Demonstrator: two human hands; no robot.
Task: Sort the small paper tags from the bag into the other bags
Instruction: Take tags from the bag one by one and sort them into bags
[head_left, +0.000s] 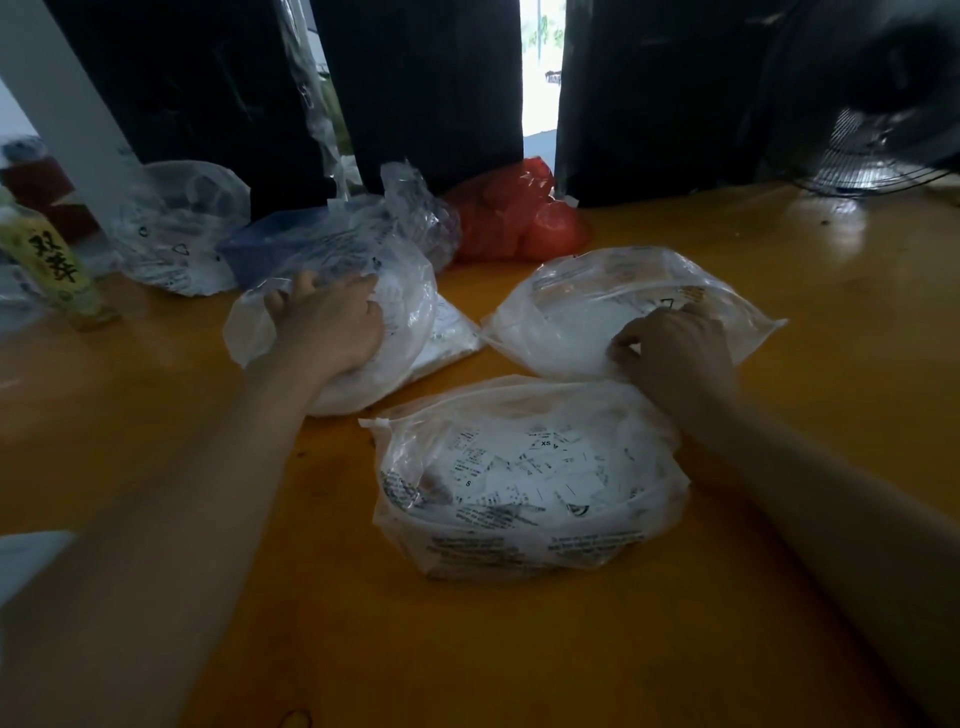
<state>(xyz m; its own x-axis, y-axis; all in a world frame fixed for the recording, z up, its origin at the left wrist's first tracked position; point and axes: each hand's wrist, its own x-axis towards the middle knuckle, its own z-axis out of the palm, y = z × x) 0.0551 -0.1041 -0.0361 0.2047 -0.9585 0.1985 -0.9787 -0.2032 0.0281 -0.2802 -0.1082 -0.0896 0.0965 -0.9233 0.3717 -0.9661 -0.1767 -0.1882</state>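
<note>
Three clear plastic bags lie on the orange table (519, 649). The near bag (530, 540) in the middle is full of small white paper tags (535, 467) printed with sizes. My left hand (324, 325) lies on top of the left bag (405, 306) of white tags, fingers spread over the plastic. My right hand (675, 353) sits on the near edge of the right bag (582, 317), fingers curled and pinching its plastic.
Behind the left bag stand a crumpled clear bag (176, 228), a blue container (270, 249) and a red plastic bag (519, 218). A yellow-green bottle (57, 270) stands at far left. A dark fan (878, 161) sits at the back right, dark curtains behind.
</note>
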